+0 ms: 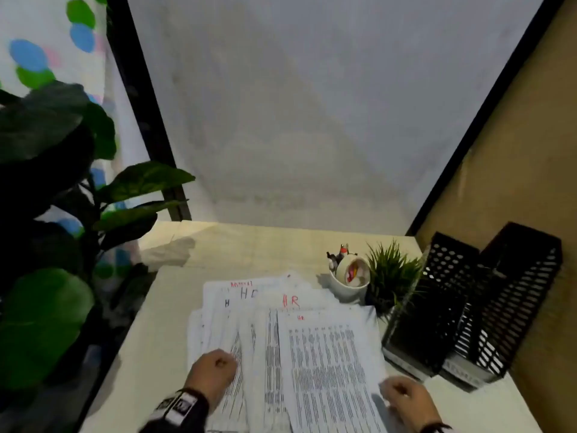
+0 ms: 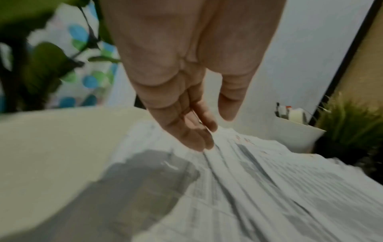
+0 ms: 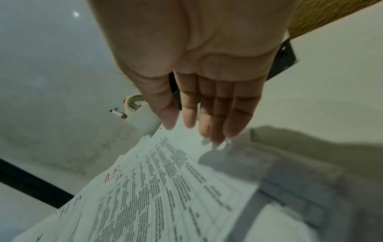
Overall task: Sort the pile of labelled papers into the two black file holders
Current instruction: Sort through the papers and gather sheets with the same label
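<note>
On the pale worktop (image 1: 175,307) we note a white cup (image 1: 348,287) of pens and a roll of tape, touching a small grassy plant (image 1: 392,276). Both stand between the far right corner of the paper pile and the holders. A large-leaved plant (image 1: 46,214) fills the left edge, off the worktop. A spotted curtain (image 1: 37,51) hangs behind it.

The two black file holders (image 1: 474,304) stand upright, side by side, at the right edge against the tan wall (image 1: 515,151), just beside the papers.

The pile of papers (image 1: 281,348) lies fanned out at centre front. Handwritten letters in blue and red show on the top edges.

Left hand (image 1: 212,370): over the near left part of the pile, palm down. The left wrist view shows its fingers (image 2: 194,135) extended and relaxed, tips at the sheet surface, grasping nothing.

Right hand (image 1: 406,398): at the near right edge of the pile, palm down. Its fingers (image 3: 215,114) are straight and together, tips touching the right margin of the top printed sheet (image 3: 165,188), released, no pinch visible.
</note>
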`<action>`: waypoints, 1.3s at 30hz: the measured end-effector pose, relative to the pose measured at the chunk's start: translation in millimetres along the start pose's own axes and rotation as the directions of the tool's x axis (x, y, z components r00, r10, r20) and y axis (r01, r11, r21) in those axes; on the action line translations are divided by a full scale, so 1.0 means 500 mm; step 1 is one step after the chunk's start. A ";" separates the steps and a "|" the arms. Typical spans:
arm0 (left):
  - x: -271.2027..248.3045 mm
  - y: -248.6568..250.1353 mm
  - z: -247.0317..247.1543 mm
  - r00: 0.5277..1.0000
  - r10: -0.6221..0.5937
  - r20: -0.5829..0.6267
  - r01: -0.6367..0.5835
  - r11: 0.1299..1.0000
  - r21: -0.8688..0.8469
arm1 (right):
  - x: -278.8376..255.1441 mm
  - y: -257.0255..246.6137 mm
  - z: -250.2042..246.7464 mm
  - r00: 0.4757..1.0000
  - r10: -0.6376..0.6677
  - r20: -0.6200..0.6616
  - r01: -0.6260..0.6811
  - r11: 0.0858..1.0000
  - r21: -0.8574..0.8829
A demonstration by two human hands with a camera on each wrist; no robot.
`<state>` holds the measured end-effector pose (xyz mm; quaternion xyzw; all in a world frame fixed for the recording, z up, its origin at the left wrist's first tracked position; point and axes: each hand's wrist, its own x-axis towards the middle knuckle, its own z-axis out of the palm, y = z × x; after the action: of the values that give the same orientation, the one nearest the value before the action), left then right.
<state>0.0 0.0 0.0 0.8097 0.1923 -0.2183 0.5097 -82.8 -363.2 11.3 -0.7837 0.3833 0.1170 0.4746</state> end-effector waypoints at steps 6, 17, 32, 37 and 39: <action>0.054 0.044 0.151 0.988 -0.133 0.074 0.144 0.975 -0.170 | 0.015 -0.031 0.041 0.976 0.013 -0.217 -0.036 0.994 -0.101; 0.049 0.077 0.246 0.981 0.003 0.192 -0.015 0.998 0.057 | 0.018 -0.022 0.091 0.981 -0.001 -0.192 0.019 0.996 0.088; 0.029 0.110 0.180 0.998 0.062 0.022 -0.062 0.998 -0.030 | -0.001 -0.047 0.080 1.000 0.006 -0.023 0.008 0.838 0.546; 0.040 0.104 0.158 0.964 -0.204 -0.171 0.196 0.978 -0.065 | -0.002 -0.032 0.087 0.997 0.045 0.065 -0.074 0.816 0.574; 0.043 0.107 0.159 0.961 -0.236 -0.143 0.229 0.971 -0.066 | -0.003 -0.028 0.086 0.995 0.035 0.091 -0.083 0.795 0.601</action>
<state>33.8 -92.2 -3.0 0.7828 0.3292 -0.2104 0.4842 -66.2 -322.8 -0.9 -0.5743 0.4066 0.0331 0.7097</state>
